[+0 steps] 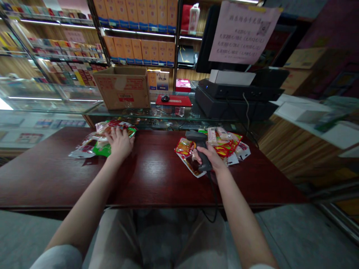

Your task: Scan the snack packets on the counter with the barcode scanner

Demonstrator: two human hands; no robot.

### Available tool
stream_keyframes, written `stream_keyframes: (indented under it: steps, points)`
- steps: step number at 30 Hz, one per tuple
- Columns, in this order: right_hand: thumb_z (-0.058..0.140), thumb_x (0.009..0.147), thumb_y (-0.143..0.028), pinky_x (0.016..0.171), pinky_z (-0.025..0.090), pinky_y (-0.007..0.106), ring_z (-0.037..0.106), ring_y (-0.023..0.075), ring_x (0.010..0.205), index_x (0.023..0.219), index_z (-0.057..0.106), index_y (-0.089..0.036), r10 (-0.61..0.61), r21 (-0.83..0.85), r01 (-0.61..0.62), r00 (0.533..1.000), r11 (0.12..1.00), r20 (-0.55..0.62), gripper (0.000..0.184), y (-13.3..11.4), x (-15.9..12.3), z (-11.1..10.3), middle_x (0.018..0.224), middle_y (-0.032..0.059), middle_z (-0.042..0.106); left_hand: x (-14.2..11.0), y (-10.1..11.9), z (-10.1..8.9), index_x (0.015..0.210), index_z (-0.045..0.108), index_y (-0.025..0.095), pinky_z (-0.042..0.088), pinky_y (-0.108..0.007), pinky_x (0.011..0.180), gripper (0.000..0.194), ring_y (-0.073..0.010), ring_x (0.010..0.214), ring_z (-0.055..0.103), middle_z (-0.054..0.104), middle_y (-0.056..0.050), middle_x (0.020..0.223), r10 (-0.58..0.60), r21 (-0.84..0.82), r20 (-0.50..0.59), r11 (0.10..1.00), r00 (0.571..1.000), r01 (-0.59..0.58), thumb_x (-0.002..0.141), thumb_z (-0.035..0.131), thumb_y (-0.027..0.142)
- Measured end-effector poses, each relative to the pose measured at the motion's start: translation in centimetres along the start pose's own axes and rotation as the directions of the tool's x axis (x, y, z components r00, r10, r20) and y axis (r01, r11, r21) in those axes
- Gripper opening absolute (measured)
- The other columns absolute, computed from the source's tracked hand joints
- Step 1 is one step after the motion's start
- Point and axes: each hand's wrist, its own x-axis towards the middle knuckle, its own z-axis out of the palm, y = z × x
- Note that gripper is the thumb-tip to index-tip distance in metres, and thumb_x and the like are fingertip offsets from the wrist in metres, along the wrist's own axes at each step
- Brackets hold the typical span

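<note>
My left hand (120, 142) lies with its fingers spread on a pile of snack packets (102, 148) at the left of the dark red table (151, 168). Green, red and white wrappers show around the fingers. In my right hand (211, 156) is a dark grey barcode scanner (204, 149), gripped by its handle, its head pointing left. Its black cable (214, 194) drops over the table's front edge. Beneath and behind the scanner lies a second pile of packets (224, 144), red, yellow and white, partly covered by the scanner and hand.
Beyond the table, a glass counter carries an open cardboard box (123, 87), a mouse (165, 98) on a red pad (179, 100), and a black cash drawer (235, 106) below a monitor with a taped paper sign (244, 33). Stocked shelves (137, 16) line the back.
</note>
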Motion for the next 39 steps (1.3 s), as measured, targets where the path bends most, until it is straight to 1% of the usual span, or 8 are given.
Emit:
stream_keyframes:
  steps: [5, 12, 16, 20, 27, 31, 34, 39]
  points:
    - [0.069, 0.074, -0.042, 0.039, 0.037, 0.022, 0.045, 0.0095, 0.041, 0.087, 0.051, -0.021, -0.049, 0.029, 0.053, 0.993, 0.998, -0.107, 0.03, 0.1, 0.5, -1.1, 0.05, -0.0054, 0.053, -3.2, 10.1, 2.6, 0.126, 0.056, 0.009, 0.042, -0.047, 0.1, 0.05, -0.0332, 0.117, 0.058, 0.061, -0.022, 0.127, 0.354, -0.292, 0.268, 0.916, 0.896, -0.275, 0.094, 0.042, 0.046]
    - [0.069, 0.074, -0.041, 0.039, 0.037, 0.023, 0.045, 0.0097, 0.04, 0.093, 0.054, -0.019, -0.082, 0.048, 0.091, 0.984, 0.995, -0.156, 0.032, -0.1, 0.7, -1.9, 0.05, -0.0054, 0.053, -2.7, 17.1, 6.7, 0.109, 0.058, 0.009, 0.039, -0.055, 0.096, 0.05, -0.0438, 0.123, 0.049, 0.055, -0.03, 0.128, 0.324, -0.32, 0.353, 0.923, 0.878, -0.212, 0.08, 0.064, 0.049]
    - [0.068, 0.074, -0.041, 0.04, 0.037, 0.023, 0.045, 0.0104, 0.04, 0.091, 0.057, -0.018, -0.048, 0.04, 0.054, 0.988, 0.998, -0.147, 0.031, -0.1, 0.6, -1.7, 0.047, -0.0045, 0.053, -0.9, 16.0, 7.9, 0.094, 0.053, 0.017, 0.045, -0.049, 0.092, 0.042, -0.036, 0.109, 0.06, 0.066, -0.017, 0.109, 0.256, -0.515, 0.415, 0.857, 0.873, -0.006, 0.065, 0.078, 0.035]
    - [0.068, 0.074, -0.041, 0.04, 0.036, 0.022, 0.045, 0.0101, 0.04, 0.088, 0.059, -0.018, -0.044, 0.02, 0.046, 0.994, 0.999, -0.101, 0.028, -0.1, 0.7, -1.4, 0.047, -0.0039, 0.053, 0.3, 13.4, 8.1, 0.085, 0.045, 0.02, 0.053, -0.039, 0.078, 0.041, -0.0249, 0.086, 0.067, 0.064, -0.003, 0.081, 0.106, -0.786, 0.407, 0.547, 0.907, 0.289, 0.059, 0.076, 0.013]
    - [0.068, 0.074, -0.041, 0.041, 0.035, 0.021, 0.046, 0.0097, 0.043, 0.089, 0.058, -0.017, -0.012, -0.015, 0.011, 0.999, 1.0, -0.051, 0.03, -0.3, 0.2, -0.3, 0.051, -0.0034, 0.054, -0.2, 8.6, 6.6, 0.088, 0.044, 0.021, 0.059, -0.038, 0.073, 0.021, -0.0177, 0.083, 0.068, 0.066, -0.002, 0.091, 0.113, -0.961, 0.249, 0.155, 0.962, 0.231, 0.072, 0.058, 0.016]
    - [0.068, 0.074, -0.041, 0.041, 0.035, 0.021, 0.046, 0.0093, 0.044, 0.089, 0.057, -0.017, -0.003, -0.023, 0.002, 1.0, 1.0, -0.006, 0.03, -0.1, 0.1, 0.0, 0.053, -0.0037, 0.053, -0.6, 6.9, 6.2, 0.082, 0.053, 0.019, 0.053, -0.042, 0.093, 0.009, -0.0212, 0.108, 0.063, 0.065, -0.007, 0.111, 0.159, -0.94, -0.065, 0.322, 0.985, -0.114, 0.075, 0.052, 0.014]
    - [0.069, 0.074, -0.041, 0.041, 0.035, 0.021, 0.046, 0.0091, 0.044, 0.088, 0.057, -0.017, 0.012, -0.015, -0.012, 1.0, 1.0, -0.001, 0.03, 0.3, 0.3, -0.1, 0.055, -0.0034, 0.054, -0.8, 6.3, 6.2, 0.087, 0.063, 0.02, 0.046, -0.043, 0.103, 0.019, -0.0215, 0.115, 0.059, 0.064, -0.008, 0.108, 0.296, -0.787, -0.25, 0.493, 0.922, -0.372, 0.08, 0.047, 0.012]
    - [0.069, 0.075, -0.04, 0.041, 0.036, 0.021, 0.045, 0.0093, 0.044, 0.088, 0.056, -0.018, 0.009, -0.014, -0.009, 1.0, 1.0, 0.0, 0.029, 0.3, 0.3, -0.2, 0.054, -0.0041, 0.053, -1.3, 6.1, 5.5, 0.088, 0.061, 0.021, 0.042, -0.043, 0.108, 0.018, -0.021, 0.124, 0.053, 0.062, -0.009, 0.115, 0.48, -0.651, -0.326, 0.51, 0.814, -0.562, 0.084, 0.046, 0.011]
